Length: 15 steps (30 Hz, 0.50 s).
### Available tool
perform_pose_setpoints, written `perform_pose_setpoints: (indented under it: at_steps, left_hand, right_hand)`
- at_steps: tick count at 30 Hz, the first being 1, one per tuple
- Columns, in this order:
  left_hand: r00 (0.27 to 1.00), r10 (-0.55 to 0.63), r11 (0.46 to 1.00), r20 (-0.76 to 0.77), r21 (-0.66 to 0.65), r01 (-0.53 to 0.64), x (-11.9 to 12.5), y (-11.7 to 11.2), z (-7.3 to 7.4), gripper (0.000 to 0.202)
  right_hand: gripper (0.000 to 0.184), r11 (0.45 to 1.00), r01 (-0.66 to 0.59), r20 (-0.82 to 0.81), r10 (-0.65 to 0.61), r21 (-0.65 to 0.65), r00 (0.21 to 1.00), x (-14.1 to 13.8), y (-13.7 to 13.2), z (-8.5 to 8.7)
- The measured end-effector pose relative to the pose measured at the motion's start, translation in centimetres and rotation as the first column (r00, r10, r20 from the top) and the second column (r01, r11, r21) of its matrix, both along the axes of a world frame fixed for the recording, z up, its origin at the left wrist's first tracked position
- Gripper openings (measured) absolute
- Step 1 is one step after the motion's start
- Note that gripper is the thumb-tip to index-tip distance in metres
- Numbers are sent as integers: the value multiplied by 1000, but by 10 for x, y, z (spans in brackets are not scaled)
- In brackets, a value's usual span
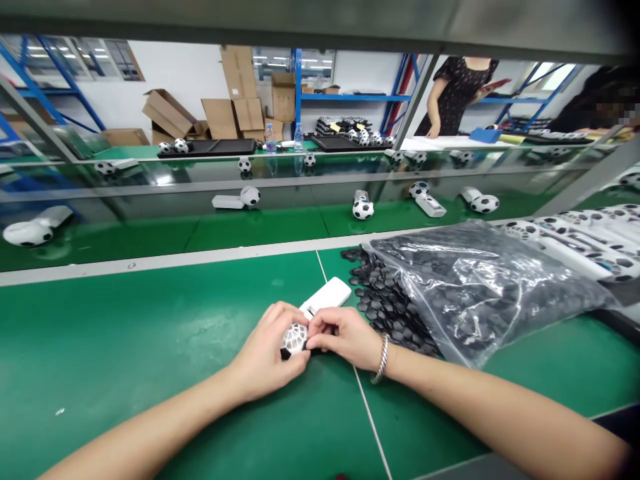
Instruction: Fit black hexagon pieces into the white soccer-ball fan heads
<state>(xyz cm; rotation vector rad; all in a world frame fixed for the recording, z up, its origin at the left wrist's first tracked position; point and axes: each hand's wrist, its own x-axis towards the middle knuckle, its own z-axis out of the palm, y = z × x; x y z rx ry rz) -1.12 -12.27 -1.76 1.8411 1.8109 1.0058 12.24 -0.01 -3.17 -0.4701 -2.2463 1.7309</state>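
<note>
Gripping a white lattice ball (294,340) over the green bench (100,333), held between both hands. Left hand (267,353): fingers closed around the ball's top and left side. Right hand (347,337): fingers closed on its right side, steel bracelet (383,358) at the wrist. White case (327,297) lies just behind the hands; black hexagons (385,303) lie heaped against a clear bag (480,287).

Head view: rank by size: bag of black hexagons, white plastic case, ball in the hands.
1. Bag of black hexagons
2. White plastic case and ball: look alike, ball partly hidden, so unranked.
</note>
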Motion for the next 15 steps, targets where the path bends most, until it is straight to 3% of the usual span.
perform_pose_setpoints:
  at_steps: [15]
  left_hand:
    - [998,-19,1000,-63,24,21,-1,0,0,29]
  right_hand:
    - [13,1000,9,1,-9,-16,1000,4,0,0]
